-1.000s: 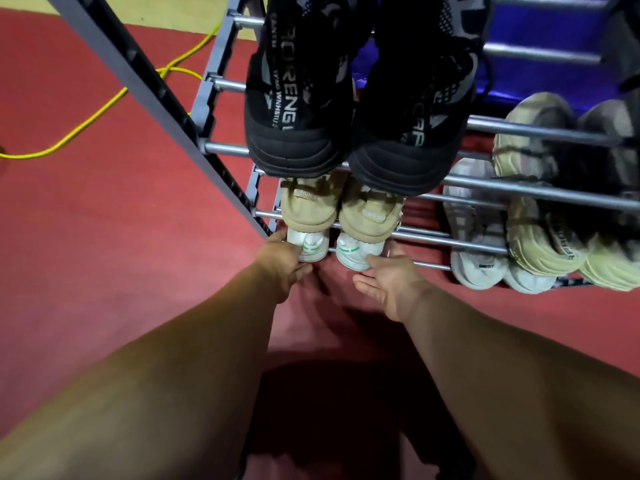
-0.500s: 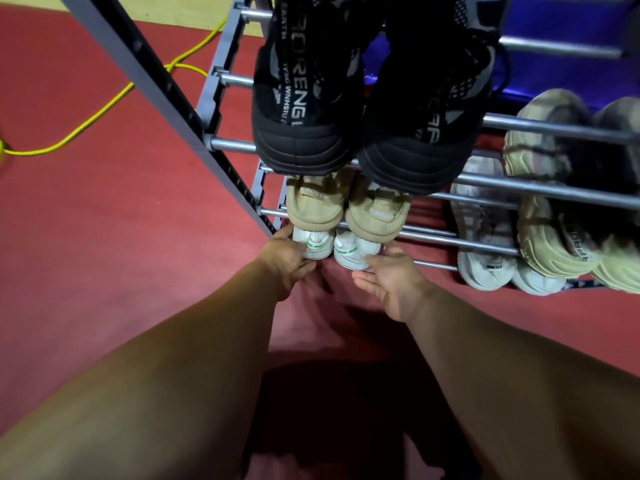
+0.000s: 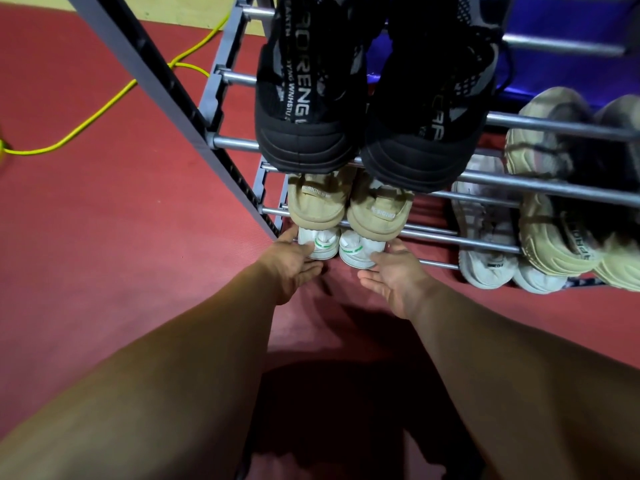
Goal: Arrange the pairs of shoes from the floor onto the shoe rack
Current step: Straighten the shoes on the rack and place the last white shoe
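From the head camera, looking down along both bare forearms, the shoe rack (image 3: 540, 187) stands on a red floor (image 3: 104, 244), its grey metal rails running across the upper half of the view.

The pair of white shoes (image 3: 320, 244) with green marks sits on the lowest tier at the rack's left end, heels towards the person, the two shoes side by side and touching.

The left hand (image 3: 294, 263) lies wide, thumb raised along the outer side of the left white shoe and fingers laid against its heel. The right hand (image 3: 394, 277) is likewise spread, palm turned up and inwards, fingertips touching the heel of the right white shoe. Neither hand is curled round a shoe.

Directly above the white pair, a beige pair (image 3: 377, 214) rests on the next tier. Above that, a pair of black shoes (image 3: 308, 109) with white lettering sits on a higher tier.

Further right on the rack are pale grey sneakers (image 3: 485, 237) low down and chunky cream sneakers (image 3: 561, 237) just beside them.

A yellow cable (image 3: 104, 109) trails across the floor left of the rack.
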